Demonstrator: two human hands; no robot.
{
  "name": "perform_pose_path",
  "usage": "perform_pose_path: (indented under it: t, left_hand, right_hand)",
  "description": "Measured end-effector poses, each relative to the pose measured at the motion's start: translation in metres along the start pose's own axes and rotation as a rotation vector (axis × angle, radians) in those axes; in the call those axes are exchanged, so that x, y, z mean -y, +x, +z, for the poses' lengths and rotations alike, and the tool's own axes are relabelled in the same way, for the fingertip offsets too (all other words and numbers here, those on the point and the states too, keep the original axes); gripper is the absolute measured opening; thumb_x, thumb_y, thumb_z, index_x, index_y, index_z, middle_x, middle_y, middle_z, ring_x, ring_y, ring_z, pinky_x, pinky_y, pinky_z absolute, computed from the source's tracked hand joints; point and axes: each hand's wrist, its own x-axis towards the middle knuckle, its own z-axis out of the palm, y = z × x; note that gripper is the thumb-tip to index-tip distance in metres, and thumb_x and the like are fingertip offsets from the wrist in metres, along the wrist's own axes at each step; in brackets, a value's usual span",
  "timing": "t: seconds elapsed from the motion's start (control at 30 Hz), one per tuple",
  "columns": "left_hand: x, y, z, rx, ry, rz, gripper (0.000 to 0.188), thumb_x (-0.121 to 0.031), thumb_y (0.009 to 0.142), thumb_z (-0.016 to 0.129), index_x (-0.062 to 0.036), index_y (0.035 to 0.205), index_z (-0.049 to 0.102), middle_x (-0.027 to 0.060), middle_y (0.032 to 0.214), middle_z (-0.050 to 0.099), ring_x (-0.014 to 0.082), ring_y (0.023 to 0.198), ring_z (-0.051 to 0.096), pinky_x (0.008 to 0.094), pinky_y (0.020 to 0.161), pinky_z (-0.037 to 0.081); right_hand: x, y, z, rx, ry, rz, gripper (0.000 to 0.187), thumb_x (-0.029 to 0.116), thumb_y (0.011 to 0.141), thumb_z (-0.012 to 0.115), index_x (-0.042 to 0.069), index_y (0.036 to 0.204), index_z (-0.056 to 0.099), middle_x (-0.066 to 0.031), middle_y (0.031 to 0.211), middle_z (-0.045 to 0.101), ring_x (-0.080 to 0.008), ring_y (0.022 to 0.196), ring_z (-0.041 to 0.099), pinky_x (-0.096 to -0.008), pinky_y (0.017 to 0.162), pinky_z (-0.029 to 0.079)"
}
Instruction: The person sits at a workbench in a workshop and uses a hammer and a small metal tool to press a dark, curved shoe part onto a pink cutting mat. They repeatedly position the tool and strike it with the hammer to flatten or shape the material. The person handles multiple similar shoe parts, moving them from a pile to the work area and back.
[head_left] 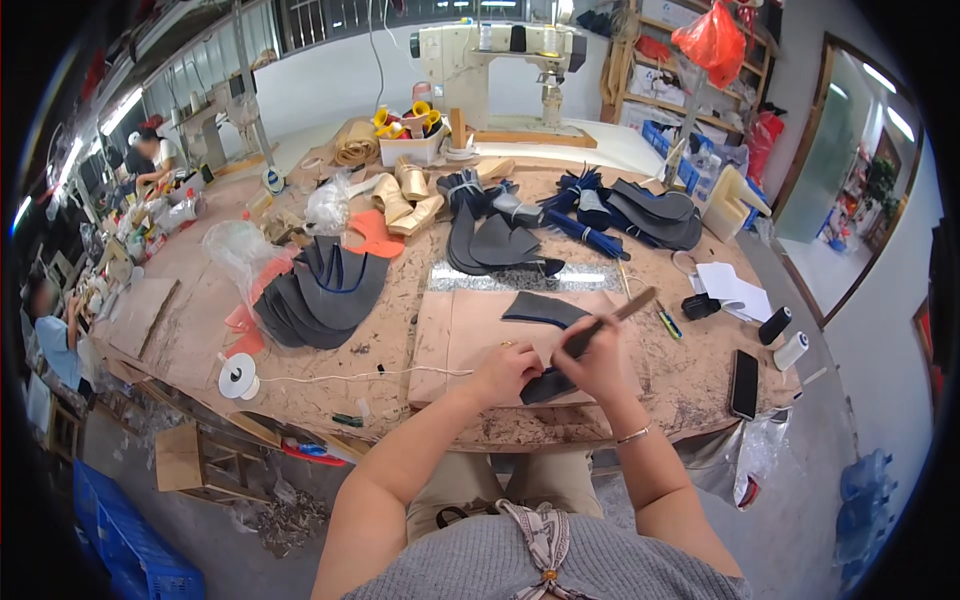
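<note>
A dark grey, curved shoe-upper piece with a blue edge lies on the pale work board in front of me. My left hand is closed with fingertips pressed at the near part of this piece. A thin white cord runs to that hand from a white reel on the left. My right hand is wrapped round a tool with a brown wooden handle that slants up to the right. Its working end is mostly hidden by the hand, close to the piece.
Stacked grey pieces lie left, with bundled blue-grey pieces beyond the board. A phone, thread spools and papers are at the right. A sewing machine stands behind. Other people sit at the far left.
</note>
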Motion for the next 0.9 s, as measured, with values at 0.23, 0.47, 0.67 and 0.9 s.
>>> perform_pose_path:
  t: [0.23, 0.47, 0.67, 0.9]
  left_hand:
    - [-0.002, -0.004, -0.006, 0.011, 0.020, -0.038, 0.007, -0.006, 0.079, 0.070, -0.0082, 0.084, 0.066, 0.0078, 0.088, 0.063, 0.0297, 0.086, 0.063, 0.0418, 0.077, 0.051]
    - [0.000, -0.012, -0.022, 0.008, 0.008, -0.050, 0.006, -0.005, 0.080, 0.069, -0.0081, 0.084, 0.066, 0.0082, 0.087, 0.062, 0.0304, 0.086, 0.063, 0.0414, 0.077, 0.052]
    - [0.006, -0.011, -0.021, -0.020, -0.009, -0.035, 0.005, -0.005, 0.080, 0.068, -0.0073, 0.083, 0.066, 0.0088, 0.087, 0.063, 0.0312, 0.084, 0.064, 0.0414, 0.077, 0.052]
    - [0.005, -0.014, -0.018, -0.019, -0.020, -0.060, 0.005, -0.001, 0.080, 0.068, -0.0046, 0.083, 0.067, 0.0108, 0.086, 0.064, 0.0309, 0.082, 0.064, 0.0399, 0.074, 0.053]
  right_hand:
    - [0.003, 0.007, -0.005, -0.051, -0.092, -0.014, 0.013, 0.012, 0.069, 0.074, 0.011, 0.074, 0.061, -0.0049, 0.073, 0.058, -0.0258, 0.083, 0.056, -0.0415, 0.089, 0.038]
    - [-0.004, 0.007, 0.004, -0.046, -0.172, -0.056, 0.014, 0.014, 0.071, 0.076, 0.011, 0.074, 0.063, -0.0015, 0.078, 0.062, -0.0251, 0.084, 0.057, -0.0399, 0.090, 0.037]
    - [0.000, 0.007, 0.012, 0.119, 0.056, 0.002, 0.015, 0.012, 0.071, 0.075, 0.008, 0.072, 0.061, -0.0051, 0.076, 0.061, -0.0259, 0.082, 0.056, -0.0400, 0.089, 0.038]
    - [0.004, 0.003, 0.022, 0.132, 0.120, 0.000, 0.014, 0.013, 0.070, 0.075, 0.010, 0.071, 0.062, -0.0066, 0.075, 0.061, -0.0268, 0.083, 0.056, -0.0400, 0.088, 0.039]
